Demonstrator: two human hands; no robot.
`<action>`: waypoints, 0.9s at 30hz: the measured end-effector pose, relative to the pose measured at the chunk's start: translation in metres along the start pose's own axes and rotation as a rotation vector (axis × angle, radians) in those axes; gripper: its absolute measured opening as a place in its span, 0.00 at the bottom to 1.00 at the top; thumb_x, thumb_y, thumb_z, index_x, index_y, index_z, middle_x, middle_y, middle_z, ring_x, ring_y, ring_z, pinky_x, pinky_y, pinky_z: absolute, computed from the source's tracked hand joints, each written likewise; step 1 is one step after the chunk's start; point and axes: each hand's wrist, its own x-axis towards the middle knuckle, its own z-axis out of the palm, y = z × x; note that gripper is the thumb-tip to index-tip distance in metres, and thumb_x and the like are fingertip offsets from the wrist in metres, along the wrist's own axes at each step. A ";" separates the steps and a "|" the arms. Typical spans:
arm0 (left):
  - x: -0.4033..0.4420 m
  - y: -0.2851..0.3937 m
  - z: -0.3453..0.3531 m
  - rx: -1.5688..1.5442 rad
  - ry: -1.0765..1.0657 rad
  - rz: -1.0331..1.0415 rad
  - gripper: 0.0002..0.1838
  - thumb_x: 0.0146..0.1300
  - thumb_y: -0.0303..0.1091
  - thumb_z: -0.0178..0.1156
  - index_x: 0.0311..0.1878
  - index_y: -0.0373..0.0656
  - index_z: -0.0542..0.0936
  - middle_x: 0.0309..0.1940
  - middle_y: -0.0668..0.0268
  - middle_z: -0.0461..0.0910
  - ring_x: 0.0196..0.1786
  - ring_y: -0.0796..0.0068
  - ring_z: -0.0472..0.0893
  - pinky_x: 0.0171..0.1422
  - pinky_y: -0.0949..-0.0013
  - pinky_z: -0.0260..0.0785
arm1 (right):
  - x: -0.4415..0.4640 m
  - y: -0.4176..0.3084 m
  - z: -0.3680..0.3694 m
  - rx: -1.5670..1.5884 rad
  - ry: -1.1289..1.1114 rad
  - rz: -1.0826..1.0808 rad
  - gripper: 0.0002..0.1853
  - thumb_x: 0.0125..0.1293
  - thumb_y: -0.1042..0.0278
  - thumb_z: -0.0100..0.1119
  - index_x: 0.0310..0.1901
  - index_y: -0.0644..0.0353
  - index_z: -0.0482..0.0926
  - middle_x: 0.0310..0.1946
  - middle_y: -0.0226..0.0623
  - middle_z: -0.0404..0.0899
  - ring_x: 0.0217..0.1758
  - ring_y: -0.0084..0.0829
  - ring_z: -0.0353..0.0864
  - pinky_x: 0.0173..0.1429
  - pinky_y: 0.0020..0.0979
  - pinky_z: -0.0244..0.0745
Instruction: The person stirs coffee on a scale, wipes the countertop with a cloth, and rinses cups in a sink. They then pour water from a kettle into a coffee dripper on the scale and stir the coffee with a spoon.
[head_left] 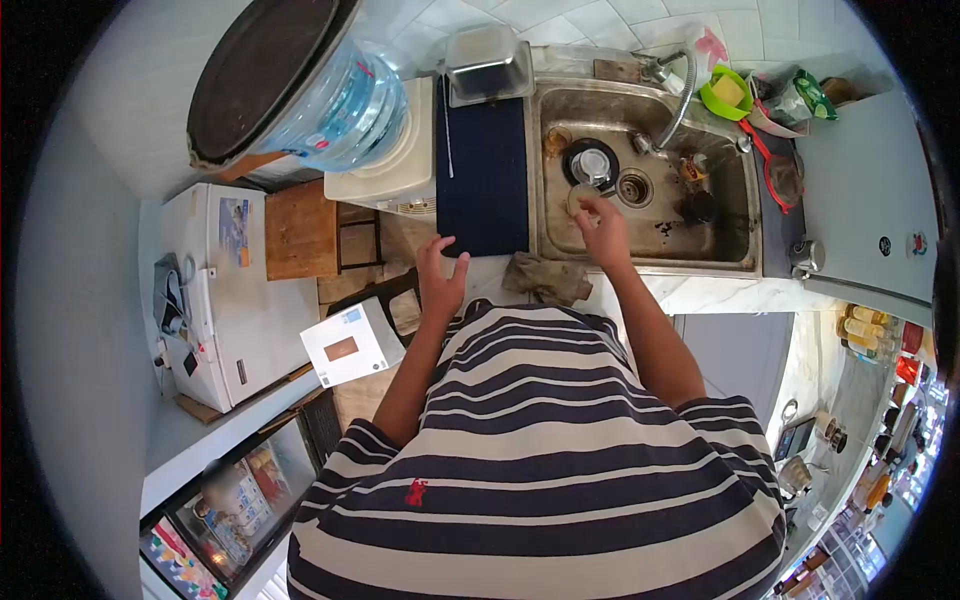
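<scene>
Striped shirt (560,440), yours, sits nearest the camera. Right grip (604,228): fingertips pinched on a pale piece (577,199), small and round, over the left part of the sink (590,103), just nearer you than the black dish (590,144). Cup or lid, can't tell. Left grip (442,283): holding nothing, fingers spread, at the near edge of the dark mat (482,185); can't tell if it touches.

Handling, my read: light, stiff, glass or hard plastic. Treat as fragile, likely slick if wet. Hold it by the rim, thumb against fingers, modest squeeze.

Counts: one pale piece. Sink: one black dish with one silvery piece (592,166) inside its outline, one dark cup (698,207), one amber glass (557,141), one orange-marked item (691,167) too small to name, one drain (634,188). Around: one rag (545,278) on the worktop (700,290), one metal pan (488,65) at the mat's far end, one tap (690,88), one green bowl (714,104) with one yellow sponge (729,92), one red strainer (784,180).
</scene>
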 end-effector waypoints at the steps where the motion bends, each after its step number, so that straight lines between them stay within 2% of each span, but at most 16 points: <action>1: 0.002 0.001 0.002 -0.005 -0.008 -0.020 0.20 0.67 0.37 0.69 0.59 0.43 0.80 0.64 0.49 0.75 0.70 0.46 0.72 0.77 0.50 0.61 | 0.012 0.006 0.001 0.075 0.044 0.064 0.17 0.66 0.64 0.72 0.52 0.64 0.86 0.42 0.46 0.89 0.46 0.43 0.89 0.55 0.39 0.82; 4: 0.005 0.004 0.007 0.005 -0.023 -0.061 0.20 0.66 0.36 0.69 0.59 0.44 0.80 0.65 0.49 0.74 0.70 0.47 0.72 0.77 0.50 0.61 | 0.049 0.023 0.012 0.033 0.081 0.188 0.16 0.67 0.63 0.71 0.51 0.65 0.86 0.39 0.46 0.90 0.42 0.38 0.90 0.51 0.37 0.82; 8: 0.011 0.015 0.007 0.028 -0.025 -0.113 0.20 0.66 0.35 0.70 0.59 0.43 0.80 0.65 0.49 0.74 0.71 0.47 0.72 0.77 0.51 0.62 | 0.100 0.045 0.040 0.022 0.023 0.331 0.20 0.66 0.53 0.71 0.49 0.63 0.88 0.39 0.47 0.90 0.42 0.40 0.90 0.50 0.37 0.82; 11: 0.017 0.025 0.007 0.035 -0.038 -0.168 0.20 0.66 0.34 0.70 0.59 0.42 0.80 0.65 0.50 0.73 0.71 0.48 0.72 0.76 0.52 0.63 | 0.131 0.086 0.082 -0.032 -0.100 0.427 0.21 0.64 0.52 0.71 0.47 0.62 0.89 0.41 0.49 0.90 0.43 0.44 0.90 0.50 0.40 0.83; 14: 0.025 0.028 0.007 0.083 -0.065 -0.185 0.19 0.66 0.33 0.69 0.58 0.40 0.80 0.66 0.50 0.73 0.70 0.48 0.72 0.76 0.52 0.63 | 0.150 0.105 0.117 -0.172 -0.102 0.532 0.19 0.64 0.54 0.70 0.47 0.62 0.90 0.44 0.52 0.89 0.48 0.49 0.90 0.53 0.44 0.83; 17: 0.030 0.023 0.006 0.165 -0.093 -0.154 0.21 0.68 0.34 0.68 0.63 0.46 0.78 0.69 0.53 0.73 0.73 0.51 0.72 0.70 0.51 0.69 | 0.167 0.103 0.129 -0.231 -0.179 0.703 0.22 0.65 0.54 0.68 0.47 0.68 0.88 0.46 0.55 0.89 0.53 0.51 0.89 0.58 0.46 0.83; 20: 0.038 0.031 0.003 0.162 -0.116 -0.201 0.21 0.68 0.33 0.68 0.62 0.45 0.79 0.69 0.52 0.73 0.72 0.50 0.73 0.73 0.51 0.67 | 0.176 0.107 0.140 -0.254 -0.158 0.795 0.22 0.65 0.55 0.67 0.46 0.70 0.88 0.46 0.58 0.88 0.52 0.52 0.90 0.59 0.48 0.83; 23: 0.043 0.028 0.001 0.190 -0.132 -0.160 0.20 0.68 0.34 0.68 0.61 0.44 0.79 0.69 0.51 0.73 0.72 0.49 0.73 0.76 0.50 0.64 | 0.174 0.118 0.149 -0.206 -0.104 0.803 0.22 0.66 0.53 0.67 0.46 0.68 0.88 0.47 0.56 0.89 0.53 0.53 0.89 0.59 0.48 0.83; 26: 0.049 0.024 0.003 0.191 -0.140 -0.185 0.20 0.68 0.34 0.68 0.61 0.43 0.79 0.68 0.51 0.73 0.72 0.49 0.72 0.77 0.50 0.63 | 0.177 0.125 0.149 -0.183 -0.146 0.850 0.21 0.67 0.52 0.65 0.46 0.65 0.89 0.47 0.54 0.89 0.54 0.54 0.89 0.59 0.48 0.83; 27: 0.052 0.024 0.004 0.196 -0.144 -0.180 0.20 0.68 0.34 0.68 0.61 0.42 0.79 0.68 0.50 0.73 0.72 0.49 0.72 0.77 0.50 0.63 | 0.177 0.137 0.156 -0.202 -0.142 0.841 0.19 0.67 0.54 0.63 0.45 0.63 0.89 0.46 0.52 0.89 0.51 0.51 0.90 0.56 0.46 0.84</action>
